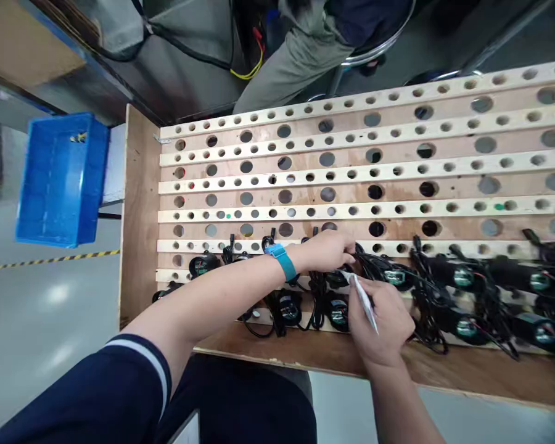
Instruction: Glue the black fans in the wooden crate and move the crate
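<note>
Your right fingers (355, 308) clamped a white tube (365, 302); left fingers (346, 246) were at cables (369, 264), couldn't tell if shut. Black units (339, 311) lined near rows (264, 317) only.

From where I stand, the wooden rack (139, 216) is a warm tan, its slats (240, 182) a creamier yellow, striping it in pale bands dotted with round holes. Two small green dots (499, 206) show on one slat. Along the rack's near side, the cables (319, 308) are black, and the round parts (289, 307) among them are black with green faces marked in white. Over the rack I see a teal watch band (284, 264) and a white slim implement (365, 302). Left of it: a bright blue bin (50, 185), and yellow-and-black striped tape (50, 261). Beyond it, grey-green trousers (296, 68) and a yellow wire (252, 73).
</note>
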Action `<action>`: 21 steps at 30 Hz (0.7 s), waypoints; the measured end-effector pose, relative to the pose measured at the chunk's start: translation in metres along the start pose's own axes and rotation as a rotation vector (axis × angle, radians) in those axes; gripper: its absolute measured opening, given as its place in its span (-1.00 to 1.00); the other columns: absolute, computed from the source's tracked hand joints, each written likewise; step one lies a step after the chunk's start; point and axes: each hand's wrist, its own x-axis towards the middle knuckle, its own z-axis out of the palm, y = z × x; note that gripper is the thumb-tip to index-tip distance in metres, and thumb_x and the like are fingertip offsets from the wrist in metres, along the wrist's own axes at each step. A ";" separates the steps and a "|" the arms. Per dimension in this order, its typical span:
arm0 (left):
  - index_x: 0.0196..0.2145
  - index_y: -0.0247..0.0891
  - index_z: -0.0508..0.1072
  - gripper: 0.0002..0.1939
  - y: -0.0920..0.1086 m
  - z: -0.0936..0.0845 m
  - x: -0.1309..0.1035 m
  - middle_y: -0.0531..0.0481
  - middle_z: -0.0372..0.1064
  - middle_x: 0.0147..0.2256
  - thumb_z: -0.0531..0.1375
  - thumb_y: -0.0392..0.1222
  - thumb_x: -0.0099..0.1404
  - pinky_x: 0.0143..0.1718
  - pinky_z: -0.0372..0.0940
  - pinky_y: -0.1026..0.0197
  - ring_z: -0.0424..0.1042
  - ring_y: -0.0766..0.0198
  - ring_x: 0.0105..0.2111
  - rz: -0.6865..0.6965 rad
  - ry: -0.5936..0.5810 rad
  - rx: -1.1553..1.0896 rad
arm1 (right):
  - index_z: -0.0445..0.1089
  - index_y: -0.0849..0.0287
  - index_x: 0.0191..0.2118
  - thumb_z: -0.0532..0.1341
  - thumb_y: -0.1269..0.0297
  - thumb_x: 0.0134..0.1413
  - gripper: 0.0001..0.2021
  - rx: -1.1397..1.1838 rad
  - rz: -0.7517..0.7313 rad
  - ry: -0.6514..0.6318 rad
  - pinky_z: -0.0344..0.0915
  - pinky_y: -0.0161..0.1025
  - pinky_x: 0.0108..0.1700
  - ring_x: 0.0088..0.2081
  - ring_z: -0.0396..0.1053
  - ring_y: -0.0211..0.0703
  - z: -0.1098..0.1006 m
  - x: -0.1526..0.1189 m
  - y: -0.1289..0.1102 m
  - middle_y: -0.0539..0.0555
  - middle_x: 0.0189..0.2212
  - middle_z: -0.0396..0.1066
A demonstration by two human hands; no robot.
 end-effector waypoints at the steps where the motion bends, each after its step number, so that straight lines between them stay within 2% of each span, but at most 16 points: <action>1: -0.32 -0.32 0.44 -0.95 0.000 0.001 0.000 0.03 0.42 -0.38 0.21 -0.27 0.28 -0.33 0.13 0.28 0.33 0.33 -0.36 0.005 -0.001 0.003 | 0.42 0.28 -0.26 0.30 0.50 0.05 -0.89 0.002 0.015 -0.001 0.37 -0.29 -0.11 -0.22 0.45 -0.20 0.000 -0.001 0.000 0.09 -0.29 0.50; 9: -0.29 -0.33 0.45 -0.94 0.005 -0.002 0.000 0.01 0.44 -0.34 0.21 -0.28 0.29 -0.29 0.15 0.28 0.35 0.32 -0.32 -0.014 -0.028 0.021 | 0.44 0.22 -0.34 0.36 0.48 0.00 -0.89 0.071 0.204 0.087 0.37 -0.29 -0.15 -0.26 0.45 -0.24 -0.009 -0.004 -0.012 0.06 -0.32 0.51; 15: -0.29 -0.33 0.46 -0.92 0.005 -0.002 0.000 0.01 0.43 -0.37 0.21 -0.26 0.30 -0.32 0.14 0.28 0.32 0.33 -0.37 -0.017 -0.039 0.033 | 0.42 0.24 -0.28 0.31 0.51 0.05 -0.90 0.123 0.121 0.004 0.36 -0.32 -0.12 -0.23 0.43 -0.27 -0.002 -0.006 -0.015 0.07 -0.30 0.49; 21: -0.27 -0.34 0.46 -0.92 0.005 -0.003 0.000 -0.02 0.45 -0.32 0.21 -0.26 0.30 -0.29 0.15 0.28 0.34 0.31 -0.33 -0.024 -0.031 0.049 | 0.39 0.26 -0.24 0.28 0.53 0.07 -0.88 0.152 0.045 -0.056 0.35 -0.31 -0.09 -0.21 0.41 -0.28 0.002 -0.004 -0.011 0.08 -0.29 0.45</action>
